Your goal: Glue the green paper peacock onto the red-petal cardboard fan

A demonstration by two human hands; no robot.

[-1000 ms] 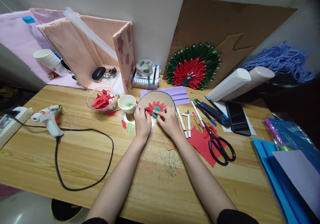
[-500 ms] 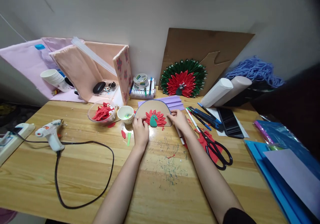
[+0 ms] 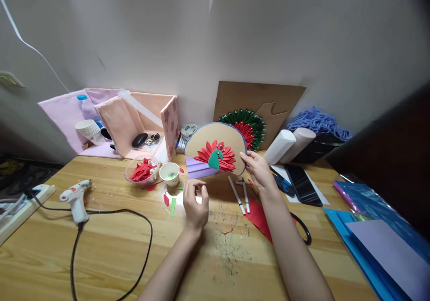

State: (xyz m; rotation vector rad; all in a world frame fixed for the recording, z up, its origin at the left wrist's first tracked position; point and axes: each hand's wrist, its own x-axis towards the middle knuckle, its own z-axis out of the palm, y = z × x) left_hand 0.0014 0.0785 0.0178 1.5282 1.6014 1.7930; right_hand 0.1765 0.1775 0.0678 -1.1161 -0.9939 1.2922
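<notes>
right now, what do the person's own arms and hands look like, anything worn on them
The left hand and right hand are both ungloved, with no ring, watch or bracelet showing. The left forearm and right forearm are bare down to the picture's lower edge, no sleeve in view. Fingernails are too small to judge.

The right hand [image 3: 260, 173] holds the right edge of a rounded cardboard piece [image 3: 215, 133], tilted up, bearing a green bird shape [image 3: 214, 161] with red petals [image 3: 227, 154]. The left hand [image 3: 195, 206] is loosely curled near a paper cup [image 3: 169, 175]; a white glue gun [image 3: 78, 202] lies left on the counter [image 3: 110, 251].
</notes>
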